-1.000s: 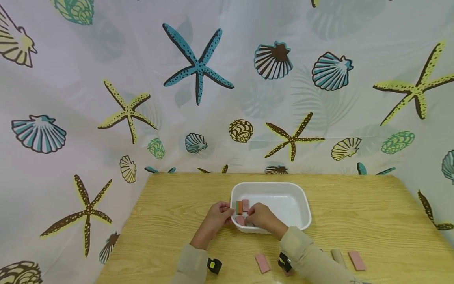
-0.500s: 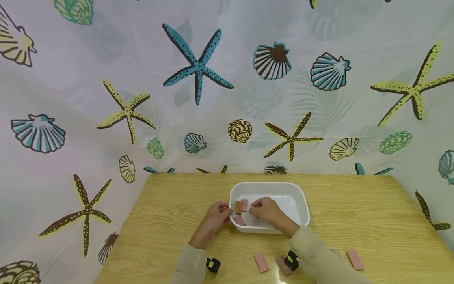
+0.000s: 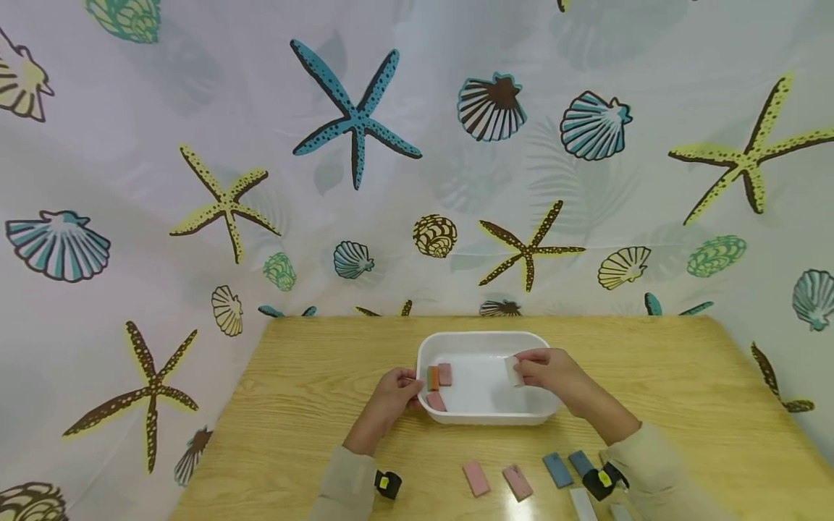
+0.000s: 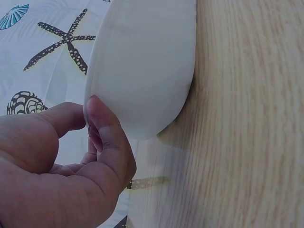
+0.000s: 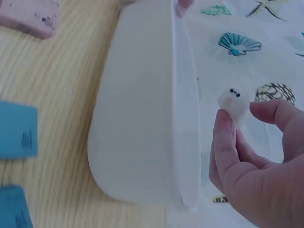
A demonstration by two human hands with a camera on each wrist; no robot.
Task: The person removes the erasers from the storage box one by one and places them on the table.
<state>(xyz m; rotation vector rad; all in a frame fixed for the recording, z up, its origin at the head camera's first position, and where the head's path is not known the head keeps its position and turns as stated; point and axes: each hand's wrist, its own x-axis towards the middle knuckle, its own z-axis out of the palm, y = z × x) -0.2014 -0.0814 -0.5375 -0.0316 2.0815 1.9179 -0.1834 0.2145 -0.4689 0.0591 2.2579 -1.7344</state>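
My left hand (image 3: 394,394) pinches the left rim of a white plastic tub (image 3: 482,417); the left wrist view shows thumb and fingertips on its edge. Over the right part of the tub, my right hand (image 3: 554,373) holds a small white eraser (image 3: 513,371) between thumb and fingers. In the right wrist view this eraser (image 5: 234,104) bears small black marks and is raised clear of the rim. Inside the tub, at its left end, lie a pink eraser (image 3: 444,374), an orange and green striped eraser (image 3: 433,378) and another pink eraser (image 3: 435,401).
In front of the tub lie two pink erasers (image 3: 476,478), two blue erasers (image 3: 557,469) and a whitish block (image 3: 583,504) on the wooden table (image 3: 326,362). The right sleeve and wrist camera (image 3: 601,481) partly cover others. A patterned curtain (image 3: 391,217) stands behind.
My right hand has lifted the white eraser from the tub's left end and carried it rightward. Blue erasers, earlier hidden by the right sleeve, now show. The left hand stays on the rim.
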